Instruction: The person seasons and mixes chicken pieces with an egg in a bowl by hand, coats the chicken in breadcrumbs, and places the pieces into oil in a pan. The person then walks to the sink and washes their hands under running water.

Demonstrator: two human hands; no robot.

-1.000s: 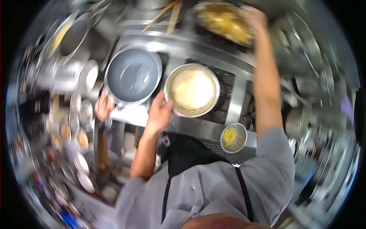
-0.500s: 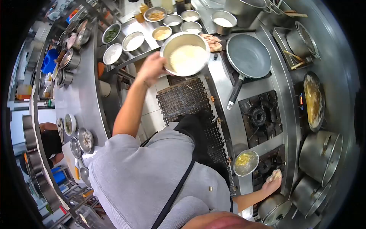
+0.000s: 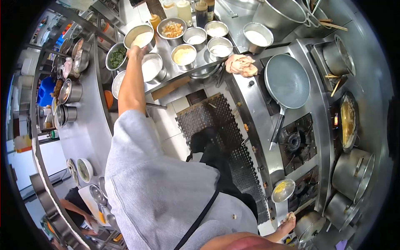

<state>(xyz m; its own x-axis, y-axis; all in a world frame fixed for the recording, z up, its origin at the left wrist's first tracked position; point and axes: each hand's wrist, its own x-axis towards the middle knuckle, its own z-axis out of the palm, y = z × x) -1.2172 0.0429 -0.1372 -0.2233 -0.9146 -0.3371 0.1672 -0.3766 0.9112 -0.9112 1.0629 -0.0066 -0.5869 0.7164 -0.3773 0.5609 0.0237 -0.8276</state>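
Observation:
My left hand [image 3: 136,51] grips the near rim of a deep metal bowl [image 3: 150,43] with pale yellow contents, at the far-left end of the steel counter. Beside it stand a bowl of green leaves [image 3: 118,58] and a bowl of white powder [image 3: 156,68]. Whether the held bowl rests on the counter I cannot tell. My right hand [image 3: 286,225] is low at the right, near the stove's front edge, closed around something pale and crumpled. A lidded pot [image 3: 309,227] is beside it, and a small bowl with yellow remains [image 3: 283,191] sits farther up.
A grey frying pan [image 3: 287,81] sits on the stove, its handle toward me. A crumpled cloth [image 3: 241,65] lies at the counter's corner. Metal bowls [image 3: 183,56] and sauce bottles [image 3: 201,13] crowd the far counter. Black matting [image 3: 208,114] covers the floor. Another person's arm [image 3: 79,210] shows at left.
My left hand has carried the bowl left and away from me, among the counter bowls. My right hand has drawn back toward me from the rear burner area. The view has shifted.

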